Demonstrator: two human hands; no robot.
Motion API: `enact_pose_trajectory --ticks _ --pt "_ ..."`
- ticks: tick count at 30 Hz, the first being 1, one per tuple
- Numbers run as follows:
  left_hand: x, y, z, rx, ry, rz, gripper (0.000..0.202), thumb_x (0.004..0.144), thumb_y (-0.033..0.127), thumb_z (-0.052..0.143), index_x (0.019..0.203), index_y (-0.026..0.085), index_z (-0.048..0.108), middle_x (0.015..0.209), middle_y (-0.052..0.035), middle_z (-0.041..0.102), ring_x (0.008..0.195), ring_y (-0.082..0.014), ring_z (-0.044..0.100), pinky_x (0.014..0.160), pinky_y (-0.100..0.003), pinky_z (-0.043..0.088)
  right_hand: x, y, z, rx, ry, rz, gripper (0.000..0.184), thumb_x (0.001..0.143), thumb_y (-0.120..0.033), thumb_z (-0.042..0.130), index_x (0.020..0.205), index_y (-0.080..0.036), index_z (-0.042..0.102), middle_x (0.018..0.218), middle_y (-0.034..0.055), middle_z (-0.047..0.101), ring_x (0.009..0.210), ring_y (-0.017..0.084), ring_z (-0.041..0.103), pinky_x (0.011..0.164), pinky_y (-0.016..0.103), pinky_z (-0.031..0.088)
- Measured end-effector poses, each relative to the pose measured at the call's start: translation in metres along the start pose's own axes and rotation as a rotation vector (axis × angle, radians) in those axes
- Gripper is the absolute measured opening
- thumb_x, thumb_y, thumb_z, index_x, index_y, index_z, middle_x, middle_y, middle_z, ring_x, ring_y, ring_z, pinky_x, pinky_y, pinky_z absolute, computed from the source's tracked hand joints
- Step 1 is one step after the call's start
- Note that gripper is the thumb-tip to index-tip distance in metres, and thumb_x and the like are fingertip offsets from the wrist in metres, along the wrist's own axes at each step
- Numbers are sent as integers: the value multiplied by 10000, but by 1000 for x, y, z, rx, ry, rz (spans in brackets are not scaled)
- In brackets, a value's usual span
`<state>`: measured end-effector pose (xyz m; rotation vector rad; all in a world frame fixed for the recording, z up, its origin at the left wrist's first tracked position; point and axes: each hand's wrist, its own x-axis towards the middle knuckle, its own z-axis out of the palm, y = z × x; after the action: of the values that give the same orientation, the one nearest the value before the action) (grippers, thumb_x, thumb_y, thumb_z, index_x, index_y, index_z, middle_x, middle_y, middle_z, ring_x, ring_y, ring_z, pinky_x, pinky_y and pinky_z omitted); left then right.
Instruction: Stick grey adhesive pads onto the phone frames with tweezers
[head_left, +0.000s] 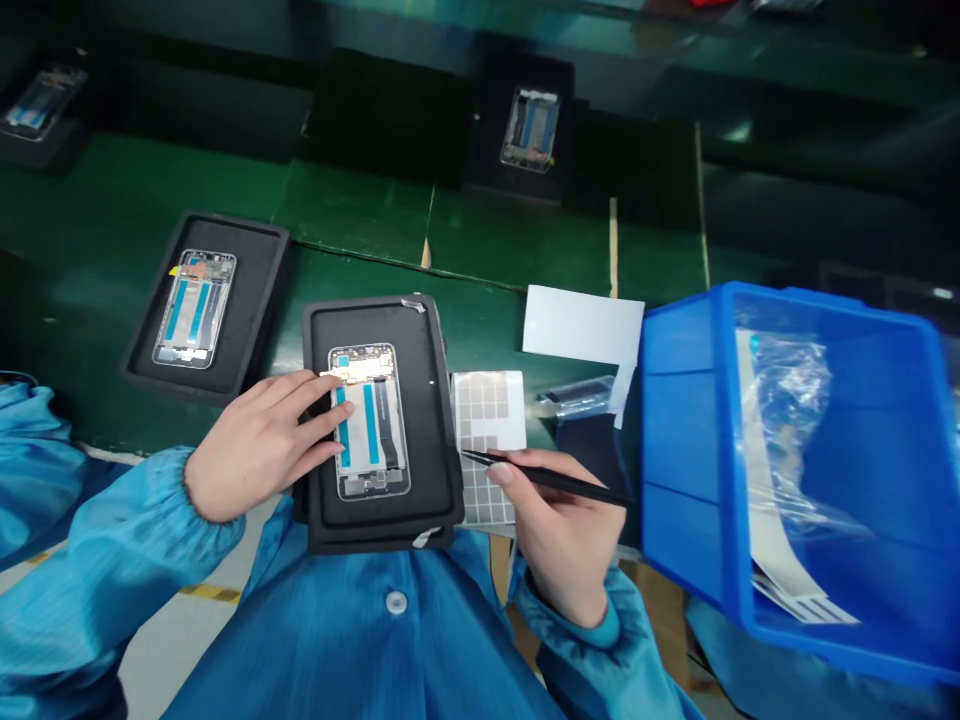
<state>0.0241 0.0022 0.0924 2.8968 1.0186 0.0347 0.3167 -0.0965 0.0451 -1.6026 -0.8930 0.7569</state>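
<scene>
An opened phone (390,430) with its inner parts showing lies in a black tray (431,400) in front of me. My left hand (266,435) rests on the phone's left side, fingers stretched out and apart, touching the blue strips and the board near the top. Between the thumb and fingers of my right hand (562,540) are black tweezers (551,478), pointing left. Their tips are over a sheet of small grey square stickers (487,400), right of the tray; whether they touch it I cannot tell.
A blue bin (682,450) with plastic film and paper strips stands at the right. White card (581,325) and a clear packet (577,398) lie beside it. Another phone in a black tray (259,280) is at left; more trays stand further back. A co-worker's blue sleeve (30,460) shows at the left edge.
</scene>
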Motion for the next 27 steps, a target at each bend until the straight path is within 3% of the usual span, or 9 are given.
enact_pose_trajectory --ticks 4,8,12,15,17,19,24,27 --pt "23 4 -20 3 -19 8 365 992 389 502 1265 198 651 1319 -123 633 1127 -329 609 882 -488 539 0 29 -33 92 220 13 187 683 -208 888 818 -219 758 766 13 777 658 190 749 620 309 616" --pt "97 37 -28 -86 -5 58 287 989 351 490 1173 206 655 1205 -92 671 1064 -290 634 882 -455 531 3 54 -65 62 423 12 180 711 -268 868 827 -200 748 781 38 784 657 201 749 627 335 615" --pt "189 101 -7 -205 -263 128 219 939 315 569 1113 207 647 1101 -64 682 1034 -267 653 843 -393 533 6 72 -91 13 545 5 199 711 -289 865 841 -188 752 815 51 789 699 212 757 671 361 624" --pt "236 143 23 -240 -349 76 402 860 372 698 1185 156 598 1165 -111 645 1092 -296 626 851 -379 525 6 79 -104 -3 538 -8 198 719 -282 860 860 -189 756 852 59 796 773 228 769 735 382 631" --pt "252 163 41 -229 -327 48 577 800 418 768 1249 126 553 1245 -156 594 1160 -336 583 899 -405 508 8 79 -108 -14 514 -23 197 725 -283 856 865 -187 755 861 62 796 797 237 771 761 398 633" --pt "259 174 55 -211 -304 47 605 789 364 786 1282 125 528 1285 -171 563 1193 -351 553 933 -424 488 10 77 -110 -13 476 -49 185 735 -283 848 861 -187 752 865 62 794 806 238 771 783 414 635" --pt "262 174 67 -215 -312 72 224 915 122 551 1127 162 612 1080 -106 650 1020 -257 630 849 -360 486 23 67 -110 45 413 -136 144 756 -240 836 866 -208 748 866 43 786 819 225 772 804 404 634" --pt "262 165 66 -227 -286 56 200 934 196 560 1125 165 611 1057 -96 651 990 -250 635 840 -355 486 33 62 -110 56 397 -161 140 764 -263 831 862 -214 743 873 40 781 832 229 773 811 410 635"
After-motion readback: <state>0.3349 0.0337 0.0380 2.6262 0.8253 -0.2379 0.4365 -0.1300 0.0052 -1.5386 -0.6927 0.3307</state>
